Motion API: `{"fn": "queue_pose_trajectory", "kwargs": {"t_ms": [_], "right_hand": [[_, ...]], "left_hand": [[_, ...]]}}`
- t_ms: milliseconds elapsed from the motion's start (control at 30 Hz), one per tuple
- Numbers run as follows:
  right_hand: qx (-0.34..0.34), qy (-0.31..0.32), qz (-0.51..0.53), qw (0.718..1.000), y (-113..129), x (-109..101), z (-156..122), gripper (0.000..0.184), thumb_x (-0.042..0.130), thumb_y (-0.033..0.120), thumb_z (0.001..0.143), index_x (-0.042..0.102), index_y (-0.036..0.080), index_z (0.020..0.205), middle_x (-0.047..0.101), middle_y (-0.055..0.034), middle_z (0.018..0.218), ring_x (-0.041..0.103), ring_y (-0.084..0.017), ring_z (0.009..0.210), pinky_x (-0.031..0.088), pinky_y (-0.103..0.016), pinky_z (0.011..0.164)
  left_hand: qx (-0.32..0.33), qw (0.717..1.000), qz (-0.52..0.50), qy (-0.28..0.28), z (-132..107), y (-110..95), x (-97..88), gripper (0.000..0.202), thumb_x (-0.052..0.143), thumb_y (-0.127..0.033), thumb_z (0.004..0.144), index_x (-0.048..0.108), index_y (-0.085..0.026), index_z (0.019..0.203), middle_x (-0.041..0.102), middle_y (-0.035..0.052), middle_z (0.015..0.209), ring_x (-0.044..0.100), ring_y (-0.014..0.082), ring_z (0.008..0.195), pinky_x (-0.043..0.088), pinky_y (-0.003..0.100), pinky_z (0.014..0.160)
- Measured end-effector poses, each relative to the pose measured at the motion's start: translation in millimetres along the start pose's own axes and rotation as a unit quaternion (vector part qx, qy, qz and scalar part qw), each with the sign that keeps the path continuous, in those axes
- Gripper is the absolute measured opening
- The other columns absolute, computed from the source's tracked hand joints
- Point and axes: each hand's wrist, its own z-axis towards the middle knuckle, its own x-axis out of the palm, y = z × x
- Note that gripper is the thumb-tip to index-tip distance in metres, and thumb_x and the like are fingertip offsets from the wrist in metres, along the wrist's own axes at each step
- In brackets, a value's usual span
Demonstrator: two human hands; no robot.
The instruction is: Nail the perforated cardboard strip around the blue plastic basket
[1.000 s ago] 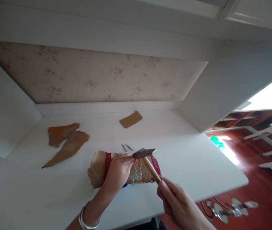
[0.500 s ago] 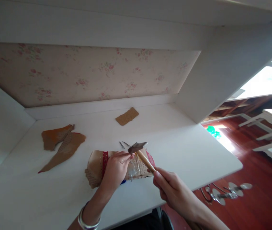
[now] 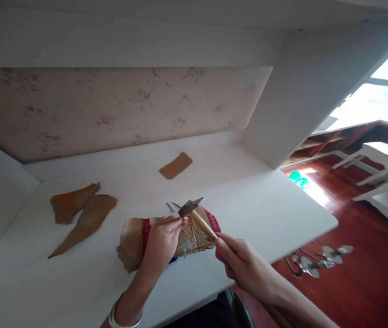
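My right hand is wrapped round the wooden handle of a hammer. The metal hammer head sits just above the fingertips of my left hand. Those fingers are pinched together over the cardboard, and what they hold, if anything, is hidden. Beneath lies a brown cardboard piece with red bands, rows of small holes and clear tape. Something dark blue peeks out at its near edge. Two thin metal rods lie just behind the cardboard, partly covered by the hammer head.
A small perforated cardboard piece lies toward the back of the white desk. Torn cardboard scraps are at the left. White side panels and a shelf surround the desk. A metal lamp-like fixture is beyond the right edge, over the red floor.
The view has turned slightly right, so the desk and its things appear shifted left. The hammer head stays close above my left fingertips, and both hands keep their grip.
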Motion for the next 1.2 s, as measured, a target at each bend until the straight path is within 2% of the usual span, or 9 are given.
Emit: {"fn": "queue_pose_trajectory", "kwargs": {"t_ms": [167, 333, 467, 600, 800, 933, 1033, 1200], "right_hand": [[-0.005, -0.007, 0.012, 1.0, 0.4, 0.4, 0.0, 0.041, 0.034, 0.055, 0.1, 0.04, 0.022, 0.076, 0.035, 0.0071, 0.066, 0.032, -0.007, 0.051, 0.028, -0.02, 0.044], [-0.01, 0.008, -0.039, 0.999, 0.9, 0.3, -0.4, 0.041, 0.035, 0.053, 0.1, 0.041, 0.021, 0.075, 0.039, 0.0066, 0.063, 0.039, -0.007, 0.051, 0.033, -0.02, 0.047], [-0.015, 0.002, -0.028, 0.999, -1.2, 0.4, -0.9, 0.042, 0.032, 0.053, 0.101, 0.039, 0.022, 0.074, 0.038, 0.0069, 0.063, 0.039, -0.007, 0.05, 0.033, -0.019, 0.046], [-0.012, 0.002, -0.037, 0.999, -2.3, 0.0, -1.8, 0.041, 0.034, 0.053, 0.101, 0.041, 0.021, 0.075, 0.039, 0.0069, 0.063, 0.038, -0.006, 0.05, 0.033, -0.019, 0.046], [-0.016, 0.005, -0.043, 0.999, 4.5, 0.1, -4.6, 0.042, 0.035, 0.053, 0.1, 0.041, 0.021, 0.074, 0.038, 0.0069, 0.063, 0.036, -0.007, 0.05, 0.033, -0.019, 0.047], [-0.006, -0.008, -0.016, 1.0, 5.0, 0.0, -4.6, 0.042, 0.034, 0.055, 0.1, 0.039, 0.022, 0.074, 0.036, 0.0074, 0.062, 0.035, -0.007, 0.05, 0.032, -0.02, 0.046], [-0.008, -0.007, -0.034, 0.999, 2.0, -1.1, -3.7, 0.043, 0.035, 0.055, 0.1, 0.04, 0.022, 0.073, 0.038, 0.007, 0.062, 0.037, -0.007, 0.051, 0.033, -0.02, 0.047], [-0.005, -0.016, -0.016, 1.0, 0.9, -2.2, -3.7, 0.043, 0.033, 0.055, 0.1, 0.038, 0.022, 0.073, 0.036, 0.0073, 0.063, 0.035, -0.007, 0.05, 0.031, -0.02, 0.046]], "left_hand": [[0.002, 1.0, 0.005, -0.013, -1.4, 1.8, 1.1, 0.017, 0.058, -0.023, 0.093, 0.075, -0.021, 0.093, 0.075, 0.0044, 0.091, 0.069, 0.0181, 0.084, 0.052, 0.028, 0.081], [0.0, 0.999, 0.041, 0.011, -0.8, -0.5, -0.6, 0.022, 0.057, -0.022, 0.093, 0.073, -0.02, 0.078, 0.07, 0.0016, 0.071, 0.064, 0.0158, 0.067, 0.05, 0.026, 0.068], [0.009, 0.999, 0.034, 0.002, 0.6, -2.4, -0.9, 0.021, 0.056, -0.022, 0.093, 0.072, -0.02, 0.079, 0.071, 0.0024, 0.075, 0.065, 0.0158, 0.071, 0.049, 0.026, 0.071], [0.013, 0.998, 0.054, 0.009, 1.1, -2.6, -1.2, 0.029, 0.053, -0.023, 0.094, 0.07, -0.019, 0.071, 0.066, 0.0006, 0.065, 0.06, 0.0137, 0.062, 0.046, 0.024, 0.065], [0.007, 0.997, 0.07, 0.01, 1.0, -3.4, -2.7, 0.031, 0.052, -0.023, 0.094, 0.067, -0.019, 0.068, 0.064, 0.0014, 0.064, 0.059, 0.014, 0.061, 0.046, 0.023, 0.062], [0.01, 0.999, 0.045, 0.006, 1.5, -3.5, -2.2, 0.026, 0.052, -0.023, 0.094, 0.072, -0.019, 0.078, 0.07, 0.0037, 0.072, 0.064, 0.016, 0.068, 0.051, 0.026, 0.069], [0.005, 0.999, 0.035, 0.017, 0.8, -1.1, -1.2, 0.024, 0.052, -0.022, 0.094, 0.074, -0.02, 0.084, 0.074, 0.005, 0.08, 0.068, 0.0175, 0.075, 0.053, 0.029, 0.076], [0.008, 1.0, 0.024, 0.005, -1.2, 2.6, 0.1, 0.021, 0.054, -0.022, 0.093, 0.075, -0.02, 0.09, 0.076, 0.0065, 0.091, 0.07, 0.0194, 0.084, 0.054, 0.031, 0.08]]}}
